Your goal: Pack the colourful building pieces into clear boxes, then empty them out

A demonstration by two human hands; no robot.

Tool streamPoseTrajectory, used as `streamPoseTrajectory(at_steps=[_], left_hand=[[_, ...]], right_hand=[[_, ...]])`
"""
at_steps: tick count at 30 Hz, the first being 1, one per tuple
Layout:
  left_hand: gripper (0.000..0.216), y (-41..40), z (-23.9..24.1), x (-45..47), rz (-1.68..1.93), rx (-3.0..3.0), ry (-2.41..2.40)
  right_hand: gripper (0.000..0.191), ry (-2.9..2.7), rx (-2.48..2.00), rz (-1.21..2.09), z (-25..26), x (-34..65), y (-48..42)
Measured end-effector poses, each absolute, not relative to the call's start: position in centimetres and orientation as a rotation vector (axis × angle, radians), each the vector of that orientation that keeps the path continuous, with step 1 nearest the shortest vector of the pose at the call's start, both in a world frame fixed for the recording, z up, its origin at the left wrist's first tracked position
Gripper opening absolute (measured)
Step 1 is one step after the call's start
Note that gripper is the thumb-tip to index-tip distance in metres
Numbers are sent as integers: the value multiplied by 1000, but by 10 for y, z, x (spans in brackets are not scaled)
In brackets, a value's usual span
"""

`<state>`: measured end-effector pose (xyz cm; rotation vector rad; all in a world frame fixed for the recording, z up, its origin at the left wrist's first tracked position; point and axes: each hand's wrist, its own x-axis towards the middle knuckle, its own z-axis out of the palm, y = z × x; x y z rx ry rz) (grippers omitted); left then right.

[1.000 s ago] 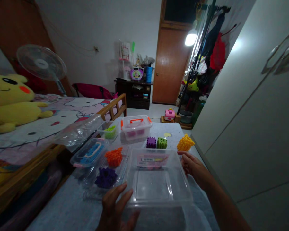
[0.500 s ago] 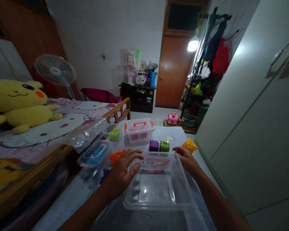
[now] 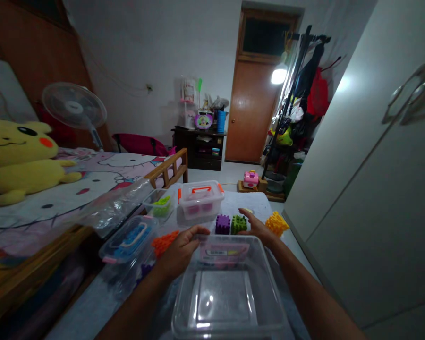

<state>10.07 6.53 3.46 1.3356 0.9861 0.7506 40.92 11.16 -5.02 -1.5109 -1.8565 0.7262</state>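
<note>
your big clear box (image 3: 223,295) sits right in front of you; take it as the middle of the clock. it stands upright with its open top facing you. a pink panel with a white label (image 3: 217,253) shows at its far wall, though through the clear plastic it's hard to say whether that is on the wall or just behind it.

your left hand (image 3: 184,248) is at the box's far corner, about 11 o'clock, fingers bent over the rim and thumb apart from them; whether it grips there you can't tell from this view. your right hand (image 3: 257,229) is open at 1 o'clock, fingers and thumb spread around the right side of the green block (image 3: 238,224). the purple block (image 3: 223,224) stands just beside that one, at 12. beyond your right wrist, toward 2, lies the yellow block (image 3: 277,223).

at 11 to 12 you have the lidded box with the orange handle (image 3: 217,202), shut, with pink pieces (image 3: 200,208) showing inside. farther round, near 11, a small open container (image 3: 149,205) holds a lime green piece (image 3: 162,206). at 10, blue pieces (image 3: 131,238) show in a clear lidded case (image 3: 109,250) with a white handle. between that case and your left hand is the orange block (image 3: 163,243), and a dark purple piece (image 3: 145,270) peeks out past your forearm near 9. all of it is on a pale cloth (image 3: 81,309).
</note>
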Motion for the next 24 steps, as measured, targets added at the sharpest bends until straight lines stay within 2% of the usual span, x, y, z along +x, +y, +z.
streamPoseTrajectory(at_steps=[6,12,19,24], left_hand=[[31,70,27,99,746,1431,1033],[29,69,28,98,733,1462,1029],[30,65,32,99,721,1478,1058],[31,66,38,99,706,1449,1120]], right_hand=[[83,-1931,-1534,674,-62,408,126],[95,-1947,-1535,639,-75,409,136],[91,-1945,-1538,643,-79,408,138],[99,-1919,-1531,628,-81,410,137]])
